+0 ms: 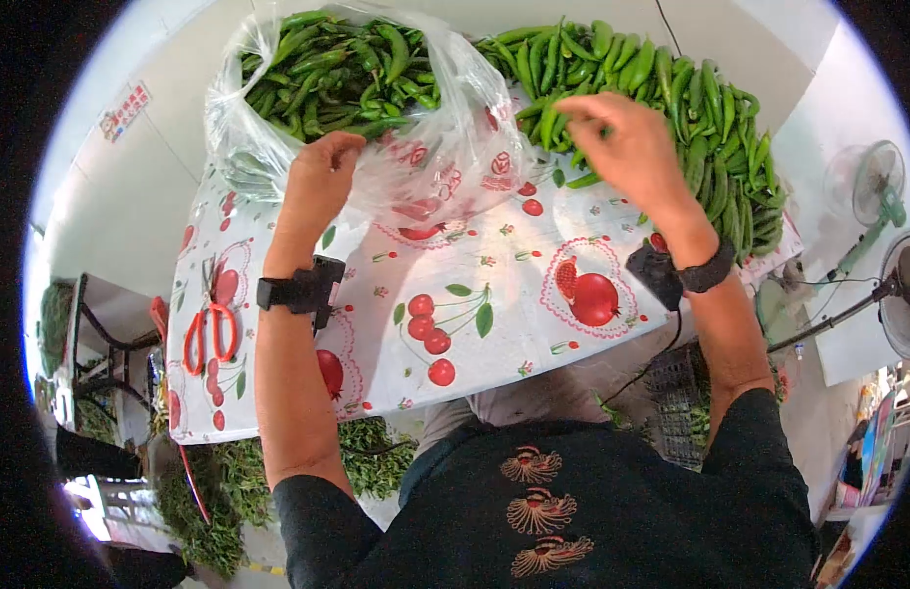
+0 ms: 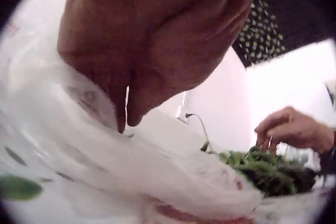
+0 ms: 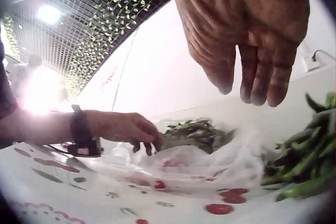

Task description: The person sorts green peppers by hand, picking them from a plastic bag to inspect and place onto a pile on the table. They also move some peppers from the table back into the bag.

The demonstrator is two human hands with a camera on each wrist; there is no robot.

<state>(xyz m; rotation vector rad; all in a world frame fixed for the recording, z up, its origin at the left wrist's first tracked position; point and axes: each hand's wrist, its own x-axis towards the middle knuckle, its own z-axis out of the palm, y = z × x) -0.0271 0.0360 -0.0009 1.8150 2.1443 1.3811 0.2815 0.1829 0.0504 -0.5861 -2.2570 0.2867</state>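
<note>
On the far left of the table, a pair of orange-handled scissors [image 1: 211, 336] lies on the white plastic tablecloth printed with red cherries and pomegranates [image 1: 494, 324], well apart from the work. Next comes the clear thin plastic bag [image 1: 445, 167], which lies on its side with its mouth toward the person and already holds a good heap of long green chili peppers [image 1: 337, 69]; by the look of it, the bagging is well under way but not finished. The left hand [image 1: 320, 182] pinches the near edge of the bag between thumb and curled fingers, holding the mouth up; the left wrist view shows the fingertips [image 2: 123, 121] pressed into the film. To the right, a large loose pile of green chili peppers [image 1: 710, 147] lies on the cloth just beside the bag, so much of the sorting seems left to do. The right hand [image 1: 627, 147] rests on the near edge of that pile with fingers bent down among the peppers; whether it has one clamped I cannot tell, and in the right wrist view its fingers [image 3: 260, 82] hang fairly straight and hold nothing visible. The two hands are apart, the bag's slack film between them. Off the right edge stand two fans [image 1: 872, 191], and green trimmings [image 1: 229, 481] litter the floor below the table on the left; nothing blocks the short path from pile to bag
</note>
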